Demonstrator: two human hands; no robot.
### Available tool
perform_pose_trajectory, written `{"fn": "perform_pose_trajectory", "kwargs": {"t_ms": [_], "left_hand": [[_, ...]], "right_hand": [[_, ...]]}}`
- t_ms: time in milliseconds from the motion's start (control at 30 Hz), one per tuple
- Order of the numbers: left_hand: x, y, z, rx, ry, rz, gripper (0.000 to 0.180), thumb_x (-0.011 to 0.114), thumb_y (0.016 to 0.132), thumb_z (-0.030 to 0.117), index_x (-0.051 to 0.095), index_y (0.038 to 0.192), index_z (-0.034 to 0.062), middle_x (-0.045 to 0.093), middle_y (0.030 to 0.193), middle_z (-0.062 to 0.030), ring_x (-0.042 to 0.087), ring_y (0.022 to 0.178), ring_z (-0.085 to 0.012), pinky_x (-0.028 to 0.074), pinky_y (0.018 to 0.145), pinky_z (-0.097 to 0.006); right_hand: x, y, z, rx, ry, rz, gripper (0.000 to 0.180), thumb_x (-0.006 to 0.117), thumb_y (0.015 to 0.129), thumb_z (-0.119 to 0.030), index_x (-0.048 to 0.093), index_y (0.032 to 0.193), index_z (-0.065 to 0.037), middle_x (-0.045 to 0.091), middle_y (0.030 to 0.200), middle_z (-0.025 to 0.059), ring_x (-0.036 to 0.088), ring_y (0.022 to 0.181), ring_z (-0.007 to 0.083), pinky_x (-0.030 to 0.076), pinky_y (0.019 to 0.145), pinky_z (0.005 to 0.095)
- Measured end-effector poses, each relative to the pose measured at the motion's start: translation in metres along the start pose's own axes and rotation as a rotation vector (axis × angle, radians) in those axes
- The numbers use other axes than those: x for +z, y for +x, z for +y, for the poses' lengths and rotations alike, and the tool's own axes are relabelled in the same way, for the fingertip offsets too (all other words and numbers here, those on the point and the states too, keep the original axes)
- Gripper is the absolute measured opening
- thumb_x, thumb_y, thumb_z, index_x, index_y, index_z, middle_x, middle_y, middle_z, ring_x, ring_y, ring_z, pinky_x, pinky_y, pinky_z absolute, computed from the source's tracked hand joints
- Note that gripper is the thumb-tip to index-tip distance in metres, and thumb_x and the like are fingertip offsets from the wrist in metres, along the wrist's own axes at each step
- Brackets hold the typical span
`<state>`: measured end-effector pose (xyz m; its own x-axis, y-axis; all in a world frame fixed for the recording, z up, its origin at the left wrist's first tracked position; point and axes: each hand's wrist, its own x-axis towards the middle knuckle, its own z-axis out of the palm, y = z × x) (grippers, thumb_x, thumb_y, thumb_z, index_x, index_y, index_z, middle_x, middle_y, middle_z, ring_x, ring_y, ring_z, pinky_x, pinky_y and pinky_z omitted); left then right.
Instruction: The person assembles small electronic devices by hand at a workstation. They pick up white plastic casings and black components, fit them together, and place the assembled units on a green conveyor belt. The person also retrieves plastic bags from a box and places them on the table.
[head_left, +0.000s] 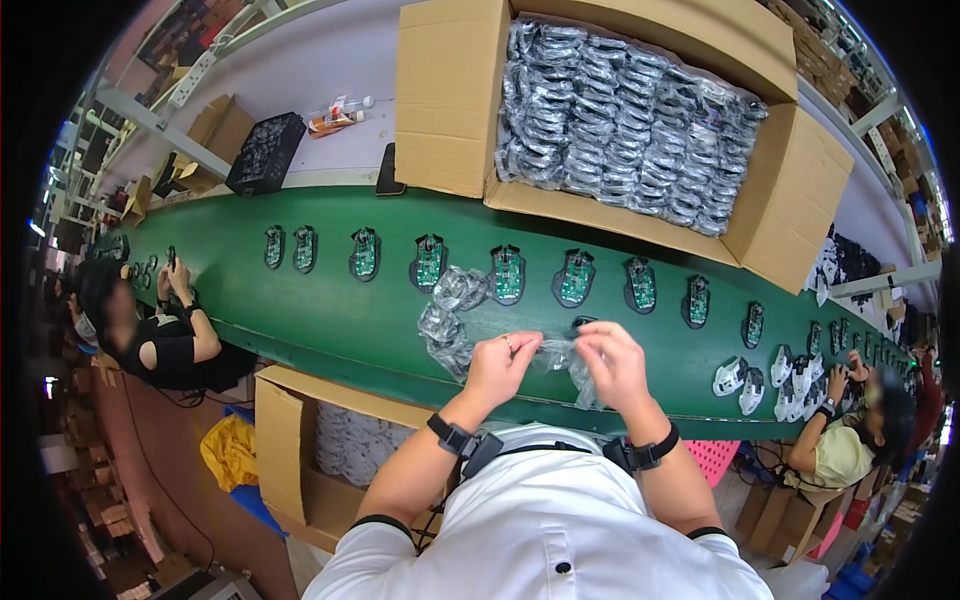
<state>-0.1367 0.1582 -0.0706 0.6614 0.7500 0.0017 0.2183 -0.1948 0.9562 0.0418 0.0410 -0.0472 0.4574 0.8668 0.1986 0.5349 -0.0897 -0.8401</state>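
Note:
Above the near edge of the green belt, my left hand pinches a crinkled clear plastic bag. My right hand has its fingers closed on the same bag, a short gap from the left. A small dark piece shows just beyond the right fingertips; I cannot tell whether it is in the bag. Left of my hands, several clear-wrapped pieces lie in a curved heap. Beyond them runs a row of dark computer-mouse bases with green circuit boards.
At the back, an open carton holds stacked bagged parts. Another open carton stands below the belt, left. White mouse shells lie to the right, near a co-worker. A second co-worker works at left. A phone lies behind the belt.

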Motion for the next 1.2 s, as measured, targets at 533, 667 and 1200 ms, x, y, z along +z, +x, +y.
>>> {"fn": "perform_pose_trajectory", "kwargs": {"t_ms": [533,667,1200], "left_hand": [[-0.023,0.046,-0.058,0.164,0.738,0.447,0.045,0.072,0.086,0.021,0.062,0.127,0.0043,0.066,0.111,-0.0188,0.061,0.106,-0.0352,0.048,0.097,-0.044],[-0.043,0.062,-0.095,-0.039,0.854,0.329,0.044,0.074,0.083,0.019,0.061,0.123,0.0065,0.067,0.105,-0.0151,0.061,0.102,-0.0347,0.048,0.094,-0.044],[-0.038,0.012,0.016,-0.215,-0.510,-0.372,0.028,0.076,0.085,-0.003,0.058,0.105,0.0027,0.064,0.100,-0.0017,0.063,0.088,-0.0084,0.054,0.079,-0.026]], "right_hand": [[-0.009,-0.009,-0.002,0.247,0.091,0.104,0.015,0.062,0.095,-0.010,0.060,0.083,0.000,0.066,0.078,0.0115,0.062,0.066,0.0222,0.049,0.062,0.0335],[-0.012,-0.014,0.002,0.162,-0.168,-0.058,0.021,0.068,0.083,-0.006,0.050,0.073,-0.004,0.058,0.070,0.0115,0.056,0.068,0.0240,0.045,0.062,0.0389],[0.013,0.022,0.006,0.351,0.384,-0.390,0.031,0.072,0.088,-0.016,0.070,0.116,-0.002,0.073,0.097,0.0067,0.068,0.091,0.0152,0.053,0.084,0.0325]]}}
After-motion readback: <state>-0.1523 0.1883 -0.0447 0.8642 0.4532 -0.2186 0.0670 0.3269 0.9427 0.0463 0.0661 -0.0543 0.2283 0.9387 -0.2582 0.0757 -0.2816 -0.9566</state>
